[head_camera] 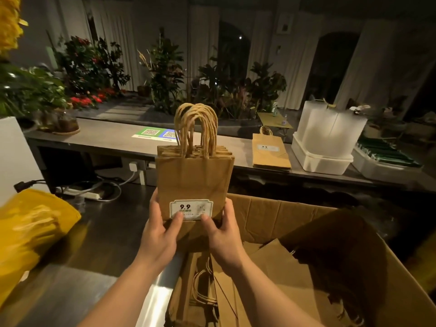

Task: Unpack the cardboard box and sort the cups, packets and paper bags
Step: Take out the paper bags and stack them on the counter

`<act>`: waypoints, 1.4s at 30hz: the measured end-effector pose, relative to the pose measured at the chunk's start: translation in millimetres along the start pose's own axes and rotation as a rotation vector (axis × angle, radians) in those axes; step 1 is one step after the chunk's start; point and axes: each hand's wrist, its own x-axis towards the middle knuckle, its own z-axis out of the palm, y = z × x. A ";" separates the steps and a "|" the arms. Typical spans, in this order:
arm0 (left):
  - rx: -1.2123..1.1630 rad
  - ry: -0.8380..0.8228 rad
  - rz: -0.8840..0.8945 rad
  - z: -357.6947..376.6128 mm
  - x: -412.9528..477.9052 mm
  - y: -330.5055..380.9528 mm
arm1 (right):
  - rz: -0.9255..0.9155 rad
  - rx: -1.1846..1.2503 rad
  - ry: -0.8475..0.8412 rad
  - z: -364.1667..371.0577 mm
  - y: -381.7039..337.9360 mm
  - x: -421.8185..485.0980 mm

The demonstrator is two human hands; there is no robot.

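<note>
A stack of several flat brown paper bags (193, 178) with twisted rope handles stands upright in mid-air above the open cardboard box (295, 215). My left hand (162, 230) grips its lower left edge, thumb on the white "9.9" label. My right hand (221, 234) grips the lower right edge, thumb on the same label. More brown paper bags (271, 279) lie inside the box below. Another pile of flat paper bags (270, 152) lies on the long counter (99, 140) behind.
White translucent cup stacks (330, 128) stand in a white tray on the counter at the right, beside a tray of green packets (389, 156). A yellow plastic bag (30, 230) lies at the left. Potted plants line the back. A power strip (87, 195) sits under the counter.
</note>
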 end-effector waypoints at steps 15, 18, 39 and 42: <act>-0.089 0.046 -0.044 0.9 0.2 -5.5 | 0.022 -0.055 -0.223 -4.0 13.2 -16.1; -0.060 0.077 -0.023 3.9 -2.1 -1.1 | 0.007 -0.091 -0.216 -5.9 10.0 -12.6; 0.226 -0.158 -0.241 0.3 -11.3 -5.2 | 0.136 0.089 -0.011 -20.1 2.8 -8.5; 0.235 -0.153 -0.163 30.3 21.2 23.4 | 0.104 0.045 0.068 -48.1 -14.6 15.4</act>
